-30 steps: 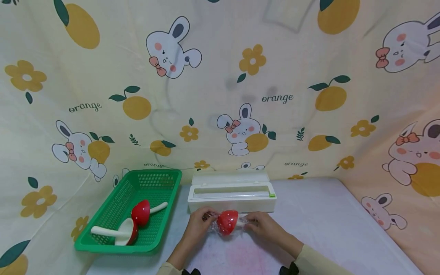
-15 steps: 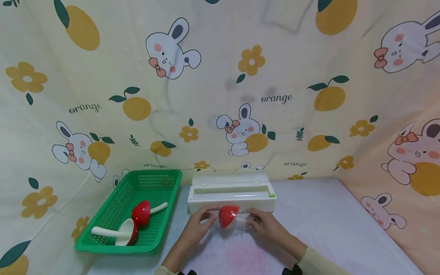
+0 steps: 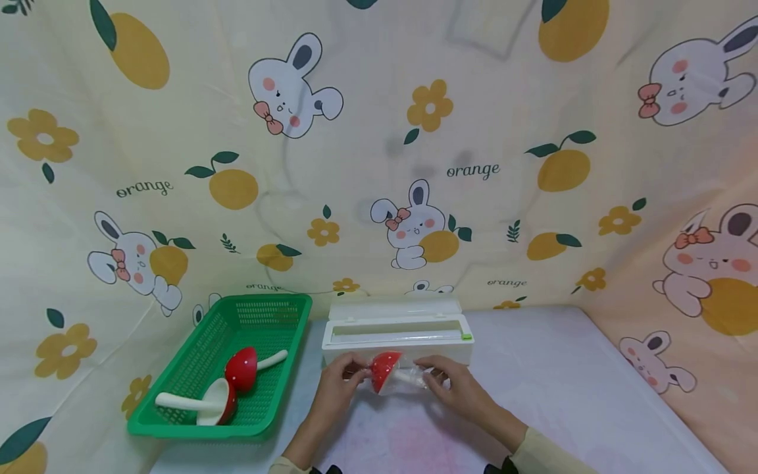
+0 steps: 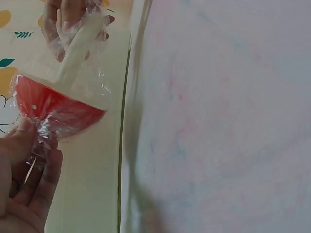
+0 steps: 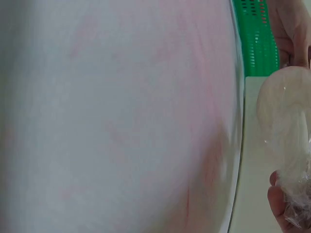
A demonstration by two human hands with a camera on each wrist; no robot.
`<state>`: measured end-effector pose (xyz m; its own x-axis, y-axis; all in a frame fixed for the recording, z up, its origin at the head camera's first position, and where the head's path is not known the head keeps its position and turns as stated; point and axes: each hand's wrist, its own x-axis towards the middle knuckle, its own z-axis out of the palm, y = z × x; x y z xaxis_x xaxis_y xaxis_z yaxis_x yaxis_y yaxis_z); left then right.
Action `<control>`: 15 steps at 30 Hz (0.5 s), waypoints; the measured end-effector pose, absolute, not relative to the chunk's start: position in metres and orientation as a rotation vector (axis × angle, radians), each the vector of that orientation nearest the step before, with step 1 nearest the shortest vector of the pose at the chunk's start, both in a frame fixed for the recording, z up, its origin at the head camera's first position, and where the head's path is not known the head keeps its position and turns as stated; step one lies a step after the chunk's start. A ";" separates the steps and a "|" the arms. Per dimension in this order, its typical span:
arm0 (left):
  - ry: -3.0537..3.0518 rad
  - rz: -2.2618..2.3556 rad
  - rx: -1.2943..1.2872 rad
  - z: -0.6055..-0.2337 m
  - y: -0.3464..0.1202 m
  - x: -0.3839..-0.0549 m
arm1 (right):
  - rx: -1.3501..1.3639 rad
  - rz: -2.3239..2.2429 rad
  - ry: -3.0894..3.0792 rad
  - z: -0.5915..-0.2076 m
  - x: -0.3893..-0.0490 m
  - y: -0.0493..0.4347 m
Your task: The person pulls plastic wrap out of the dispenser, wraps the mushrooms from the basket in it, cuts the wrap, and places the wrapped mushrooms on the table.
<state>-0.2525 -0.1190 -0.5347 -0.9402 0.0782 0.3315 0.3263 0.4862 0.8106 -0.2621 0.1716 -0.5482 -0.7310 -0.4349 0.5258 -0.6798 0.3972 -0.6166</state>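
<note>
pinching clear wrap point(image 4: 44, 128) at both ends, left grip point(image 3: 336, 387) and right grip point(image 3: 460, 390) hold a red-capped mushroom point(image 3: 385, 371).

Cream backdrop point(image 3: 355, 148) with rabbit and fruit print, pale pink-smudged tablecloth point(image 3: 551, 382)

Plain beige sleeves point(image 3: 546, 454); black wrist pieces point(image 3: 502, 467).

Curtained tabletop booth; home, shop or studio, cannot tell. White box point(image 3: 426, 345) on pale table point(image 3: 533, 382), pink stains in front of it. Behind it and down both sides, hanging cloth point(image 3: 349, 161) printed with bunnies, fruit, flowers and the word "orange", hiding the room beyond. Left of the box, green basket point(image 3: 260, 319) of red-capped mushrooms point(image 3: 241, 368).
</note>
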 end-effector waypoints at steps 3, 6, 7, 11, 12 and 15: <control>-2.482 -1.429 -0.375 -0.535 -0.120 -0.253 | 0.936 1.278 -2.444 -0.546 -0.260 0.170; -2.478 -1.432 -0.403 -0.534 -0.120 -0.254 | 0.897 1.274 -2.484 -0.545 -0.259 0.167; -2.473 -1.435 -0.410 -0.534 -0.120 -0.254 | 0.883 1.262 -2.494 -0.545 -0.259 0.166; -2.470 -1.447 -0.408 -0.533 -0.119 -0.253 | 0.886 1.205 -2.484 -0.546 -0.258 0.164; -2.464 -1.452 -0.409 -0.533 -0.119 -0.252 | 0.886 1.196 -2.481 -0.545 -0.257 0.164; -2.448 -1.465 -0.411 -0.533 -0.118 -0.251 | 0.887 1.183 -2.462 -0.546 -0.257 0.164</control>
<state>-0.2507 -0.1182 -0.5329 -0.9265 0.1079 0.3605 0.3687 0.4517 0.8124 -0.2569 0.1638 -0.5457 -0.7765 -0.4104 0.4782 -0.6298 0.4791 -0.6114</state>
